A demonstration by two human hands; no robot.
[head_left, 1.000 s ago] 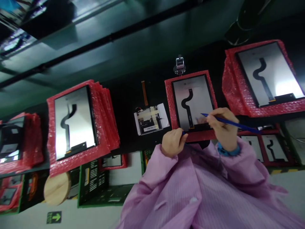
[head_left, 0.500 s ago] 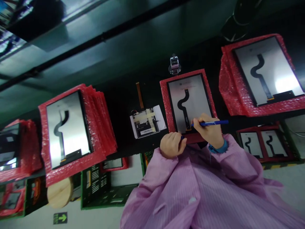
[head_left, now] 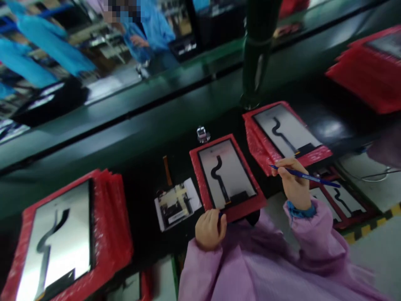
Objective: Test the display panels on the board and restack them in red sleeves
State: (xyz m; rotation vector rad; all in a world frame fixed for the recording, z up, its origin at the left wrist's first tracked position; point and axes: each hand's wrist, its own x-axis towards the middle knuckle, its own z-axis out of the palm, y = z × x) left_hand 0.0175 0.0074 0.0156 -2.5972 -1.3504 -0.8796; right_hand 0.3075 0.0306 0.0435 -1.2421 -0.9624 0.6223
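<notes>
- The right hand (head_left: 296, 184) had its fingers closed round the pen (head_left: 316, 179), the tip jutting out to their left; the left hand (head_left: 210, 229) had its fingers curled in, seemingly pinching a small blue bit (head_left: 220, 215), perhaps the cap.
- The middle screen (head_left: 233, 167) lay on its red wrap (head_left: 247, 210), just beyond the left fingers and to their right; whether those fingers pressed on the wrap could not be told.
- The pen tip was bare and just beside the lower edge of the right wrap (head_left: 318, 155); a dip of the right wrist could have inked or pricked it.
- The right screen (head_left: 290, 125) was just beyond the right fingers; a careless sweep of the pen might have marked its face.
- The middle wrap seemed to reach the bench's (head_left: 140, 209) near edge beside the left fingers, so a snagged sleeve (head_left: 200, 267) might have tugged screen and wrap askew.
- The black ribbon (head_left: 216, 171) lay beyond the left fingers; a thumb or cuff dragged across could have creased it.
- The board (head_left: 175, 205) was near the left fingers, on their left; an outward swing might have knocked it.
- Lower screens (head_left: 351, 202) showed to the right of the right fingers; a loosened grip could have dropped the pen onto them.
</notes>
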